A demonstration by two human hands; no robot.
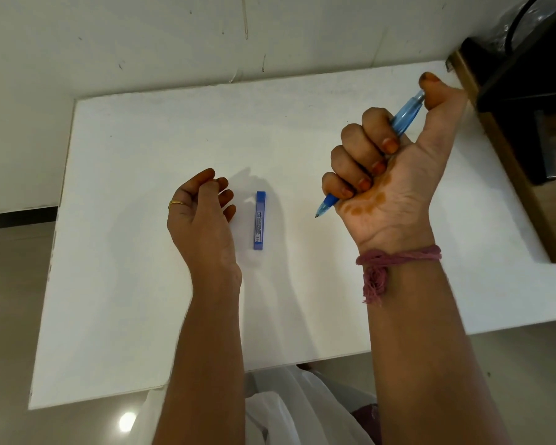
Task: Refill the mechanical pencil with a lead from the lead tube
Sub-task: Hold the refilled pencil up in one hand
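Note:
A blue mechanical pencil [404, 118] is gripped in the fist of my right hand [389, 175], raised above the table. Its tip points down and left, and my thumb rests on its top end. A blue lead tube [259, 220] lies flat on the white table [135, 284], lengthwise toward me, between my hands. My left hand [199, 216] rests on the table just left of the tube, fingers loosely curled and apart from it, holding nothing that I can see. A gold ring sits on one of its fingers.
A dark box [527, 123] on a wooden surface stands at the table's right back corner. A white wall [174, 43] runs behind the table. A pink thread band [398, 256] circles my right wrist. White cloth [286, 409] lies at the table's near edge.

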